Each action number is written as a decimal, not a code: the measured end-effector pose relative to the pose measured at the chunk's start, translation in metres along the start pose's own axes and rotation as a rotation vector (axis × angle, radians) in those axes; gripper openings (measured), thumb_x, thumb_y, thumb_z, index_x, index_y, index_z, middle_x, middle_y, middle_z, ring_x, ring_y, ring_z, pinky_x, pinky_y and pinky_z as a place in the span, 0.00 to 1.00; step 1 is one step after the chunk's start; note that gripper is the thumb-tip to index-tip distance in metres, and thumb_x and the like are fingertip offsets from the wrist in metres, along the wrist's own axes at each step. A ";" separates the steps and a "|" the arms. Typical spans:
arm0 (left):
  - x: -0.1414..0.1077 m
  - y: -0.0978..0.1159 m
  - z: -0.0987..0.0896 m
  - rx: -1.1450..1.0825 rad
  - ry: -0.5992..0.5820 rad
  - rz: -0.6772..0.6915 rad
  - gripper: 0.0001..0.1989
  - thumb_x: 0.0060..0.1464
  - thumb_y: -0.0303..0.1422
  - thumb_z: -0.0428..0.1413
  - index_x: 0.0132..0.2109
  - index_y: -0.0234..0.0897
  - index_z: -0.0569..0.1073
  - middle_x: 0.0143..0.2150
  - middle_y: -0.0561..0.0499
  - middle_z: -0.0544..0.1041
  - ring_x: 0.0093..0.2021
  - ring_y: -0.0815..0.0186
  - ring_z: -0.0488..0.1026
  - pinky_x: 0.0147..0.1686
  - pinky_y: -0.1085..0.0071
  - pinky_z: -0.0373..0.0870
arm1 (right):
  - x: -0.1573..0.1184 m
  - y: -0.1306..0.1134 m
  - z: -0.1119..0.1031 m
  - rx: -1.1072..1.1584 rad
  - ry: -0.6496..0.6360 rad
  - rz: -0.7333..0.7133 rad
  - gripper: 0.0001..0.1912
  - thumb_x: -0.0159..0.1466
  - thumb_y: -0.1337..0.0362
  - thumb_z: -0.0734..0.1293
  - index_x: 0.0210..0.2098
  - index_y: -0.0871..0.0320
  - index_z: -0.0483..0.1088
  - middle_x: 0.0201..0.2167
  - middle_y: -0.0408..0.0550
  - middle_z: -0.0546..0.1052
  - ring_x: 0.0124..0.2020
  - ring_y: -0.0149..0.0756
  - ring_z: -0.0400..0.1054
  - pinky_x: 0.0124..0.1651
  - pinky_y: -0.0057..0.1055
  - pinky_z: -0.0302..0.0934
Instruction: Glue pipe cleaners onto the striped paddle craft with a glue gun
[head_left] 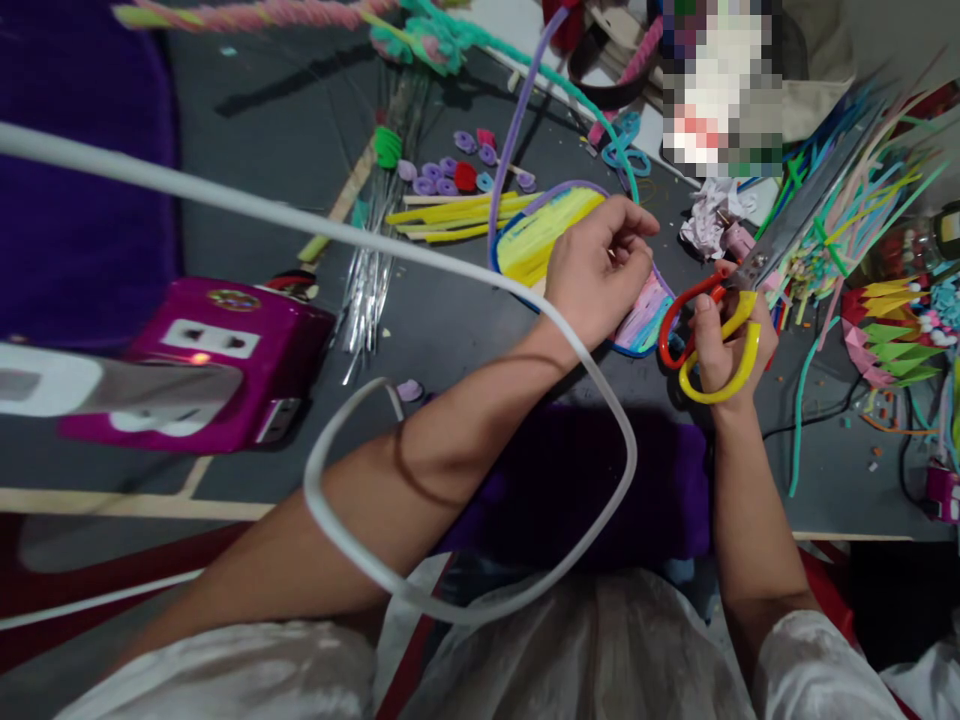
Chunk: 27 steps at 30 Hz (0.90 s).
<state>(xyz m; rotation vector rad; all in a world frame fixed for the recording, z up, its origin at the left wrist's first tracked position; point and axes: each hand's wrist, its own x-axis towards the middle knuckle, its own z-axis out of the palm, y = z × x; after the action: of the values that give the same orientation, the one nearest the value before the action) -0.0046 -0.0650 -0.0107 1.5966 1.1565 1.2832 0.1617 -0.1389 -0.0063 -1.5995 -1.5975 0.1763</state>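
Observation:
My right hand (731, 345) is wrapped round the handles of a pair of scissors (784, 225), one loop red and the other yellow. Their long metal blades point up and to the right. To the left, my left hand (600, 270) rests over a colourful oval piece (536, 245) with yellow, pink and blue stripes and a dark blue edge. Its fingers are curled together, and what they pinch, if anything, is hidden. A purple pipe cleaner (501, 170) rises from the piece's left side. A turquoise pipe cleaner (555, 80) comes down close behind my left fingers.
A white cable (337, 235) loops across the view in front of my left arm. The magenta power strip (202, 370) stands at left. Small purple and red coils (442, 178), yellow strips (450, 215) and silvery strands (369, 300) lie behind. Bundled pipe cleaners (832, 230) are at right.

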 end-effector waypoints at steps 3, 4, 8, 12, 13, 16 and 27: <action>0.000 0.001 -0.001 -0.013 -0.006 -0.011 0.13 0.57 0.23 0.54 0.46 0.37 0.78 0.35 0.53 0.78 0.34 0.70 0.75 0.37 0.74 0.73 | 0.000 0.000 0.000 0.001 -0.005 -0.023 0.24 0.74 0.46 0.61 0.63 0.52 0.68 0.31 0.41 0.68 0.29 0.33 0.69 0.35 0.33 0.68; 0.000 0.001 -0.001 -0.024 -0.006 -0.014 0.13 0.56 0.23 0.54 0.46 0.37 0.78 0.35 0.53 0.78 0.34 0.70 0.75 0.37 0.73 0.73 | 0.000 0.001 0.000 0.000 -0.006 -0.030 0.24 0.74 0.46 0.61 0.63 0.52 0.68 0.31 0.41 0.68 0.29 0.33 0.69 0.35 0.33 0.68; 0.001 0.002 0.000 -0.061 0.001 -0.023 0.13 0.55 0.22 0.54 0.45 0.37 0.79 0.34 0.54 0.77 0.33 0.68 0.74 0.36 0.71 0.73 | 0.000 0.000 0.000 -0.010 -0.007 -0.030 0.25 0.74 0.47 0.61 0.64 0.52 0.67 0.31 0.41 0.68 0.30 0.33 0.70 0.36 0.33 0.68; 0.000 0.001 0.000 -0.062 0.006 -0.027 0.13 0.55 0.22 0.54 0.45 0.38 0.78 0.34 0.54 0.77 0.35 0.68 0.75 0.37 0.72 0.74 | 0.001 -0.004 -0.003 -0.006 0.018 0.006 0.24 0.73 0.47 0.62 0.62 0.52 0.69 0.31 0.41 0.69 0.29 0.33 0.70 0.36 0.33 0.68; 0.000 0.001 0.000 -0.057 0.005 -0.025 0.13 0.56 0.22 0.54 0.46 0.38 0.78 0.34 0.54 0.77 0.35 0.68 0.75 0.37 0.72 0.74 | 0.001 -0.005 -0.004 0.008 0.035 0.014 0.24 0.73 0.48 0.62 0.61 0.53 0.70 0.30 0.40 0.70 0.29 0.33 0.70 0.35 0.33 0.68; -0.001 0.000 0.000 -0.038 0.006 -0.015 0.13 0.56 0.22 0.54 0.46 0.37 0.78 0.34 0.53 0.78 0.34 0.69 0.75 0.36 0.73 0.74 | 0.003 -0.008 -0.007 0.055 0.115 0.033 0.23 0.71 0.48 0.64 0.59 0.55 0.71 0.29 0.40 0.70 0.27 0.33 0.70 0.34 0.33 0.69; 0.006 -0.013 -0.005 -0.128 0.109 0.004 0.04 0.61 0.31 0.58 0.43 0.40 0.77 0.34 0.53 0.75 0.34 0.67 0.73 0.34 0.70 0.72 | 0.009 0.009 -0.022 0.186 0.363 0.190 0.24 0.68 0.45 0.66 0.54 0.55 0.70 0.30 0.40 0.71 0.25 0.31 0.69 0.31 0.32 0.69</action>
<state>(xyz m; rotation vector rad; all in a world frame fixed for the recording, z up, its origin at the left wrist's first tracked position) -0.0113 -0.0552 -0.0206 1.4523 1.1135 1.4329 0.1840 -0.1389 0.0057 -1.5359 -1.1202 0.1222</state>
